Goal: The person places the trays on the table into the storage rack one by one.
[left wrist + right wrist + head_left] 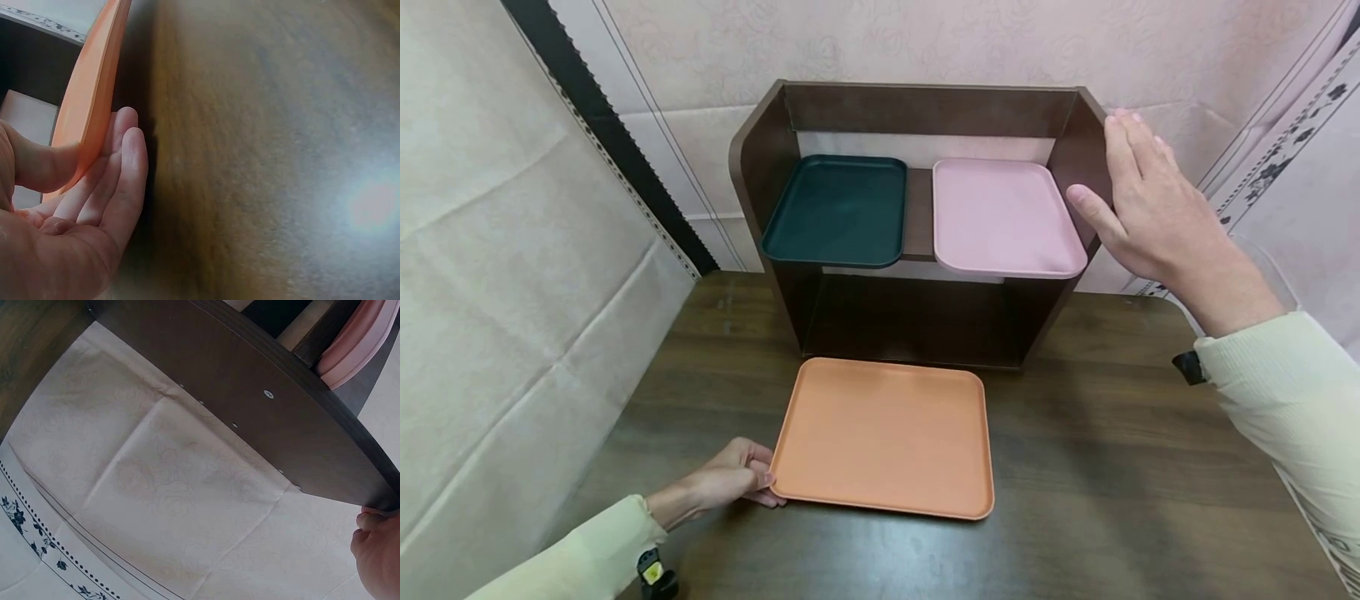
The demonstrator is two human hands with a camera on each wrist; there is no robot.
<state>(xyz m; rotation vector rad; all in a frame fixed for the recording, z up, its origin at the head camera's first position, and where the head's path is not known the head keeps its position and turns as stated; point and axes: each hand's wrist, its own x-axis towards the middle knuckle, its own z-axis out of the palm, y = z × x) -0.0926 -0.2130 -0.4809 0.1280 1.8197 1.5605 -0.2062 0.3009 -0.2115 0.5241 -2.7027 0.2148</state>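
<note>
An orange rectangular tray (pixel 883 437) lies in front of the dark brown shelf unit (pixel 925 110). At its near left corner my left hand (pixel 733 479) pinches the rim. The left wrist view shows the thumb over the orange tray (pixel 84 106) and the fingers underneath. My right hand (pixel 1161 200) rests at the upper right side of the shelf, fingers straight and thumb apart. In the right wrist view, the right hand (pixel 381 553) touches the end of the side panel (pixel 250 394). A dark green tray (pixel 842 212) and a pink tray (pixel 1007 217) lie side by side on the upper level.
The shelf's lower level (pixel 917 321) is below the two trays. All stands on a brown wood-grain table (pixel 1097 467). Pale patterned cloth (pixel 925 42) hangs behind, with more cloth (pixel 512 292) at the left. Both wrists wear black straps.
</note>
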